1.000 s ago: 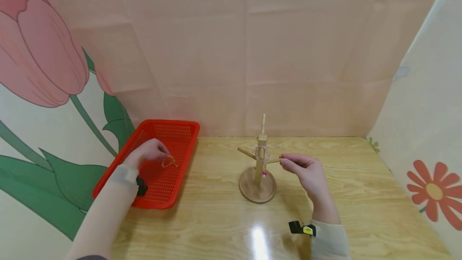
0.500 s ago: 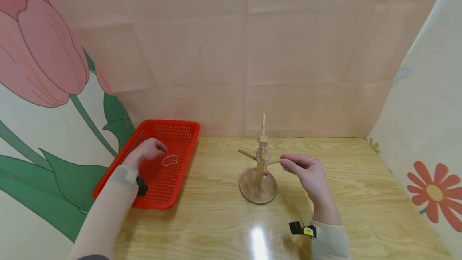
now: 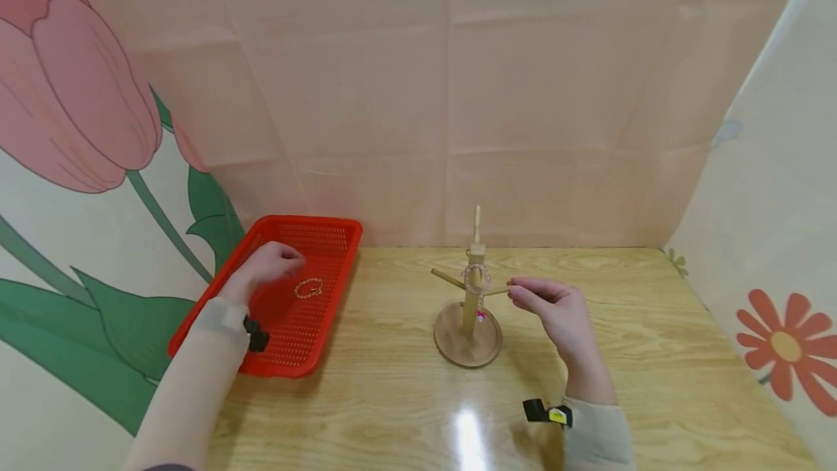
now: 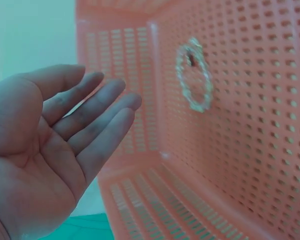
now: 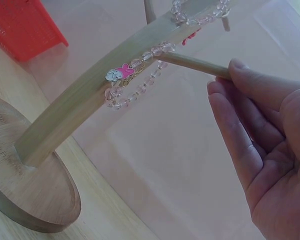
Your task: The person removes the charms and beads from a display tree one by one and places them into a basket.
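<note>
My left hand hovers inside the red basket, holding nothing; the left wrist view shows its fingers loosely extended. A clear beaded bracelet lies on the basket floor, apart from the fingertips. To the right, my right hand pinches the tip of a thin wooden peg between thumb and fingers. That peg sticks out of a wooden stand with a round base. A pink beaded bracelet with a pink-and-white charm hangs on the peg close to the post. Another beaded bracelet hangs higher up.
The red perforated basket stands on the left of the wood-grain table. A second peg juts left from the stand, and the post's thin top rises above. Behind the table hangs a pinkish cloth.
My left hand has let go of the bracelet, which dropped onto the basket floor, and has drawn slightly up and away from it. The right hand keeps its pinch on the peg.
</note>
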A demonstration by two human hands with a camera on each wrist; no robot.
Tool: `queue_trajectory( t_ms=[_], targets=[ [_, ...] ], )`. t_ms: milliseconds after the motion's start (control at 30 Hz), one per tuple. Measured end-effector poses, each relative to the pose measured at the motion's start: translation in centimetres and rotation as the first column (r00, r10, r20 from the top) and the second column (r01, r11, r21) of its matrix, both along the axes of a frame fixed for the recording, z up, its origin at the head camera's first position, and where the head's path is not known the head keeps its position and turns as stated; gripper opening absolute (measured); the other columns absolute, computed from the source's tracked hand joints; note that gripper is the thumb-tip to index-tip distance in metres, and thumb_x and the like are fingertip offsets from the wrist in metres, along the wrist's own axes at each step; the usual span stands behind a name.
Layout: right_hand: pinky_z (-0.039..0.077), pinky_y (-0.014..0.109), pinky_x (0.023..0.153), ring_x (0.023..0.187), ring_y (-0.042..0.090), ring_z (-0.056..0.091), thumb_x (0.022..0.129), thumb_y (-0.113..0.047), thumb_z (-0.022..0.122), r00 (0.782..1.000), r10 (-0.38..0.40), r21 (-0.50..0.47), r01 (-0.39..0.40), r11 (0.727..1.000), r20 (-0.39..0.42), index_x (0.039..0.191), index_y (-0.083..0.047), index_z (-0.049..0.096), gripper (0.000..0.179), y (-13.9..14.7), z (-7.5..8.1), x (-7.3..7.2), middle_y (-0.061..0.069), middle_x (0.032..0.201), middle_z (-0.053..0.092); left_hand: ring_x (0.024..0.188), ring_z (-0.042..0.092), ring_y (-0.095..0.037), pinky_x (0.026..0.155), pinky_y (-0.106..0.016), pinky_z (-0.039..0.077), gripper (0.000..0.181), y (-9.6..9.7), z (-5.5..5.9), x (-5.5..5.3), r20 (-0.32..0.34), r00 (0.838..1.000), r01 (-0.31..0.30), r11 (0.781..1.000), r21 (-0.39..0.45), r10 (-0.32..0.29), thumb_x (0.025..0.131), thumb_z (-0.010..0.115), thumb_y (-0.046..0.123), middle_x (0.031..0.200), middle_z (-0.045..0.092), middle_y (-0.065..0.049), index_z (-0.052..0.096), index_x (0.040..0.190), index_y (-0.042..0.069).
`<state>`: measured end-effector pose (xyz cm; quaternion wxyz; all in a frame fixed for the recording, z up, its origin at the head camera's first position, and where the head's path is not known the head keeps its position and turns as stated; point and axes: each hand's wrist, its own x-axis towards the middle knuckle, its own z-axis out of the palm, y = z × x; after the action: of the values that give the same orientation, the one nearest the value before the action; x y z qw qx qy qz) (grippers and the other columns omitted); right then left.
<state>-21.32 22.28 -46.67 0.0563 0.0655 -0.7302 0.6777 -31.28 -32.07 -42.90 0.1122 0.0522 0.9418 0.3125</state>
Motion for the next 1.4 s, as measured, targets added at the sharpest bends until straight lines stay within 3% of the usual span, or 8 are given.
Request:
queue_trajectory(
  t_ms=[167,300,533,767,1000,1267,1400],
  targets=[
    [0.061,0.028,0.09,0.1,0.013,0.077,0.101,-0.018,0.078,1.0,0.0,0.003,0.0,1.0,0.001,0.123,0.008,0.074,0.035,-0.1,0.2,0.0,0.0,0.112,0.08,0.093,0.064,-0.028,0.087,-0.045,0.057,0.034,1.4,1.0,0.4,-0.122,0.993,-0.001,1.0,-0.012,-0.001,0.108,0.065,0.027,0.116,0.075,-0.015,0.075,0.129,0.002],
    [0.061,0.028,0.09,0.1,0.014,0.077,0.1,-0.02,0.079,1.0,-0.008,0.002,0.008,1.0,0.005,0.123,0.007,0.075,0.035,-0.2,0.3,0.0,0.001,0.113,0.08,0.097,0.067,-0.029,0.093,-0.05,0.058,0.034,3.1,1.9,0.8,-0.211,0.977,0.02,1.0,-0.011,-0.022,0.109,0.065,0.025,0.121,0.075,-0.019,0.074,0.129,-0.001],
    [0.061,0.029,0.089,0.099,0.013,0.077,0.099,-0.015,0.08,1.0,-0.013,-0.031,0.013,0.999,-0.003,0.121,0.01,0.075,0.033,-0.4,0.0,0.0,0.001,0.112,0.081,0.108,0.07,-0.032,0.099,-0.053,0.057,0.033,5.4,3.1,1.5,-0.273,0.961,0.054,0.998,0.026,-0.044,0.109,0.066,0.024,0.125,0.075,-0.017,0.074,0.129,0.0],
    [0.061,0.028,0.089,0.099,0.012,0.077,0.1,-0.013,0.079,1.0,-0.014,-0.046,0.014,0.999,-0.011,0.121,0.01,0.074,0.032,-0.2,-0.1,-0.2,-0.002,0.11,0.081,0.103,0.071,-0.029,0.096,-0.051,0.058,0.026,8.3,4.9,2.9,-0.378,0.926,0.068,0.991,0.115,-0.019,0.107,0.068,0.022,0.119,0.077,-0.012,0.079,0.124,0.005],
    [0.061,0.028,0.088,0.097,0.011,0.077,0.099,-0.013,0.079,0.999,-0.037,-0.044,0.036,0.998,-0.003,0.122,0.012,0.073,0.034,-0.2,0.2,-0.2,-0.003,0.109,0.081,0.099,0.07,-0.024,0.092,-0.045,0.06,0.024,11.6,5.7,4.5,-0.39,0.921,0.083,0.98,0.183,-0.005,0.106,0.071,0.023,0.115,0.078,-0.005,0.079,0.123,0.01],
    [0.061,0.027,0.087,0.095,0.011,0.078,0.099,-0.012,0.079,0.999,-0.042,-0.065,0.042,0.997,0.0,0.121,0.011,0.075,0.032,-0.1,0.2,-0.2,-0.003,0.108,0.081,0.088,0.069,-0.019,0.083,-0.04,0.061,0.016,14.1,5.9,5.6,-0.478,0.877,0.191,0.949,0.252,-0.049,0.104,0.074,0.018,0.103,0.079,0.001,0.082,0.115,0.011],
    [0.061,0.027,0.087,0.095,0.011,0.078,0.099,-0.011,0.08,0.999,-0.04,-0.073,0.04,0.997,0.003,0.12,0.011,0.075,0.031,-0.2,0.3,-0.3,-0.003,0.107,0.081,0.089,0.071,-0.016,0.084,-0.038,0.062,0.015,15.1,5.9,6.2,-0.484,0.874,0.215,0.93,0.299,-0.047,0.103,0.075,0.017,0.104,0.079,0.002,0.083,0.114,0.011]
  ],
)
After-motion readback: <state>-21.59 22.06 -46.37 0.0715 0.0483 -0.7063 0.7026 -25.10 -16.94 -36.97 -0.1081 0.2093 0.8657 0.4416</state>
